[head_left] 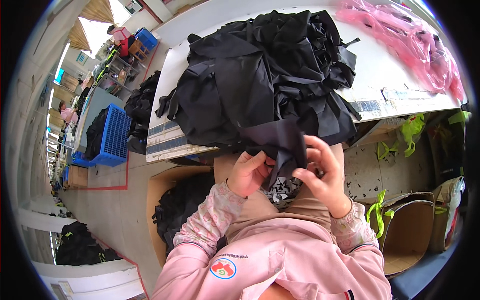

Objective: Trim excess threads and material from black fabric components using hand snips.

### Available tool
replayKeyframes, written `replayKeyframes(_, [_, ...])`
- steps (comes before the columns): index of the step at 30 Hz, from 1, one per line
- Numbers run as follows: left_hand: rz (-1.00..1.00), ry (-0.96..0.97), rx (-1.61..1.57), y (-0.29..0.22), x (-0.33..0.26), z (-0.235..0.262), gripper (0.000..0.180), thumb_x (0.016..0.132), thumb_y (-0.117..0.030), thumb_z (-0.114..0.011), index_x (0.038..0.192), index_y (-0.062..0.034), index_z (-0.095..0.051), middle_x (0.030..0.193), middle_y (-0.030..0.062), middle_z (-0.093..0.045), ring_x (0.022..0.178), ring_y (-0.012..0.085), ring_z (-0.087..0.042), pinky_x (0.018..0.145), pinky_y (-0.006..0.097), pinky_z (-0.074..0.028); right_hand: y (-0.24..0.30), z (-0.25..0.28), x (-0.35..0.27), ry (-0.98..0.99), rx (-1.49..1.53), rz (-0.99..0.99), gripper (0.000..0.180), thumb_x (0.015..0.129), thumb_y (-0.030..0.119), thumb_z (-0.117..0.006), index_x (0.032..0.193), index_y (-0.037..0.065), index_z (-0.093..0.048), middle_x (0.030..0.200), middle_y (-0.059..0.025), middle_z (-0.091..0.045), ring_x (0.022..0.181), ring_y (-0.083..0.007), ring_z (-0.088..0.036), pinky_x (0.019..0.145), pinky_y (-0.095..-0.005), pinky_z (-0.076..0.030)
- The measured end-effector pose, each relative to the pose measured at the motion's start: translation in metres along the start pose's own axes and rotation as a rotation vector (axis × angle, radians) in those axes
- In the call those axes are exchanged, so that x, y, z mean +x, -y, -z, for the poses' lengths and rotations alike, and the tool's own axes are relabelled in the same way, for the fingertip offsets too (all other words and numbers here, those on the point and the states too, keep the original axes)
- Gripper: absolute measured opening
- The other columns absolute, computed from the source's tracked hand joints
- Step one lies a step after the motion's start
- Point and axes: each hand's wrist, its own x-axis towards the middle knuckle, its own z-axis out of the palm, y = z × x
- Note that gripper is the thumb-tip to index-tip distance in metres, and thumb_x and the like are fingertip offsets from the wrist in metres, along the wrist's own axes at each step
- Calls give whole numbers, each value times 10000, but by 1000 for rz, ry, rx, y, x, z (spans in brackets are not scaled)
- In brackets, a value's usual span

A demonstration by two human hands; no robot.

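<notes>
My left hand (pixel 249 173) is closed on a piece of black fabric (pixel 282 142), pinching its lower left part between thumb and fingers. The piece stands up over my lap, folded and bent. At its right edge is my right hand (pixel 325 175), thumb and curled fingers apart, with the fingertips close to the cloth. Whether they touch it I cannot tell. Just beyond both hands, a big heap of black fabric pieces (pixel 240 75) lies on the white table (pixel 172 67) and hangs over its near edge.
Pink plastic film (pixel 400 40) lies on the table's far right. A cardboard box (pixel 157 187) with black fabric stands left of my legs; an open cardboard box (pixel 407 240) is at right. A blue crate (pixel 114 137) stands on the left floor. People sit farther off. Dark scraps litter the floor.
</notes>
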Motion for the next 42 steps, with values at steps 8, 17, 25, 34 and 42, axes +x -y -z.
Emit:
replayKeyframes(8, [184, -38, 927, -9, -29, 12, 426, 994, -363, -499, 1150, 20, -600, 1087, 94, -655, 1034, 171, -605, 911, 296, -457, -19, 5, 6, -230, -163, 107, 344, 844, -21, -689, 1165, -4, -569, 953, -22, -663, 847, -67, -605, 760, -216, -496])
replayKeyframes(17, [-301, -13, 1156, -7, -7, -29, 171, 878, -89, -668, 984, 39, -627, 964, 52, -584, 886, 128, -581, 854, 259, -451, -9, -8, 8, -197, -267, 156, 350, 823, 43, -737, 1132, 13, -575, 920, -24, -646, 789, -68, -578, 680, -221, -478])
replayKeyframes(25, [-156, -52, 575, -13, -4, -23, 168, 885, -12, -650, 1051, 8, -669, 1033, 0, -622, 931, 78, -558, 873, 234, -438, -32, 53, 20, -565, -294, 178, 282, 867, 11, -678, 1129, 50, -580, 783, 34, -579, 624, 7, -423, 505, -148, -296])
replayKeyframes(34, [-289, -26, 857, -9, -3, -41, 120, 850, 40, -671, 969, 38, -669, 972, 44, -621, 893, 101, -570, 804, 231, -455, 3, -10, 7, -98, -406, 259, 376, 777, 1, -727, 1127, 21, -592, 1013, -140, -650, 804, -258, -659, 631, -302, -511])
replayKeyframes(42, [-409, -53, 907, -11, -6, -62, 366, 786, 35, -745, 1124, -20, -616, 1028, 32, -524, 885, 99, -481, 786, 241, -417, -7, -3, 4, -73, -390, 207, 199, 751, -11, -729, 928, 11, -640, 776, -117, -619, 674, -260, -624, 597, -320, -488])
